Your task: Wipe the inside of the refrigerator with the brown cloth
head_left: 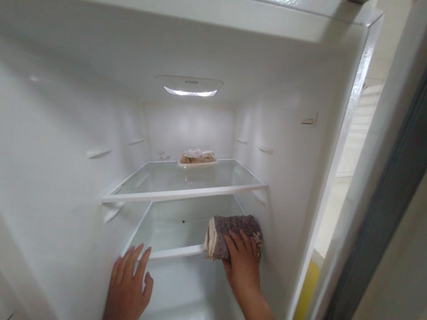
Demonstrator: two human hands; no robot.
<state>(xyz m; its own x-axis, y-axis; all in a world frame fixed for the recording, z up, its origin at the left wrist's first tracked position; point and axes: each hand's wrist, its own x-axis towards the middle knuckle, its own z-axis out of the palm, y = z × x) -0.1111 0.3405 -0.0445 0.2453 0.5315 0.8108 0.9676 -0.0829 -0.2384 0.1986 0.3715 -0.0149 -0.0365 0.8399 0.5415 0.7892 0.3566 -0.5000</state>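
Inside an open fridge, my right hand (243, 265) grips a folded brown cloth (223, 230) with a pale patterned edge, its fingers spread over the top. The cloth is at the right end of the lower glass shelf (172, 228), by the fridge's right wall. My left hand (128, 286) holds nothing; its fingers are stretched out near the front left corner of that same shelf. Whether its fingertips touch the shelf edge, I cannot tell.
A wrapped food tray (197, 160) lies toward the back of the upper glass shelf (163, 179). Overhead shines the fridge lamp (189, 89). Moulded shelf supports (98, 154) jut from the side walls. The open door's dark seal (402, 170) runs along the right.
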